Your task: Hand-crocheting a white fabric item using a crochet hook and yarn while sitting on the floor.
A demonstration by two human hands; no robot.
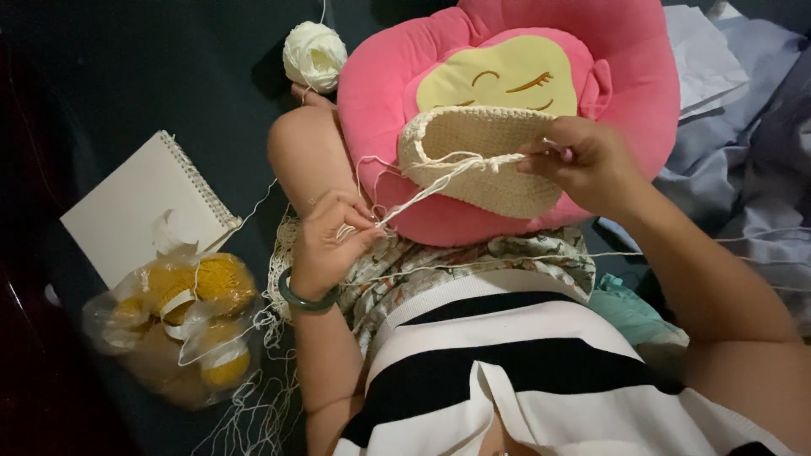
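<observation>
Cream crochet piece (486, 160) lay across a pink cushion (405, 93).
Its long axis ran left-right, opening leftward; right hand (587, 165) fingers pinched its rim, left hand (325, 245) fingers clamped the yarn strand (422, 192).

Dim light falls on dark bedding (169, 76).

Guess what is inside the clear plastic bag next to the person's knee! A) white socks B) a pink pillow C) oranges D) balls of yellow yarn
D: the clear plastic bag holds several balls of yellow yarn with paper bands around them, lying beside the spiral notebook.
</observation>
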